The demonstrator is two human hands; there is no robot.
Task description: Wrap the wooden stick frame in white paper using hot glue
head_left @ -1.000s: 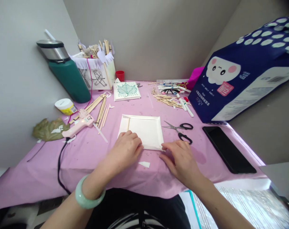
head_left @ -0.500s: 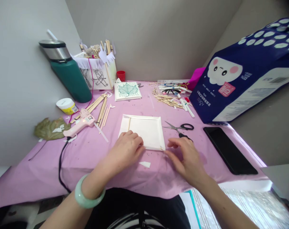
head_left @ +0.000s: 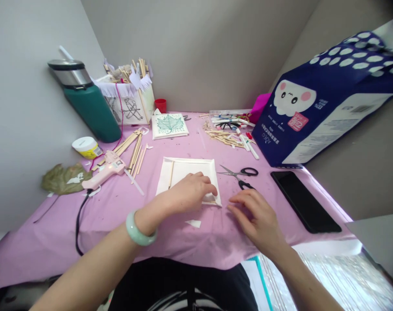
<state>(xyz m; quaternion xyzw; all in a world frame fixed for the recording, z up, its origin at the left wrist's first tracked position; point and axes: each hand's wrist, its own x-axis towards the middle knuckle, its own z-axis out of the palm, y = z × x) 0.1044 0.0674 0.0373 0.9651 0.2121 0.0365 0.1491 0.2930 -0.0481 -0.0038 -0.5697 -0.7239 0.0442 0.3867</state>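
A white square panel with folded raised edges lies on the pink cloth in front of me. A thin wooden stick runs along its left side. My left hand, below a pale green bangle, reaches across the panel with bent fingers over the lower right corner; its thumb is hidden. Just right of that corner, my right hand holds nothing, its thumb and fingers slightly apart. Black-handled scissors lie spread beyond it. A small white scrap rests below the panel.
At left are a pink glue gun, wooden sticks, a dried leaf and a green bottle. A leaf-print square lies behind. A phone, a blue package and markers occupy the right.
My left hand has moved right from the panel's lower left edge to over its lower right corner. My right hand has drawn slightly away from that corner. The view has shifted a little.
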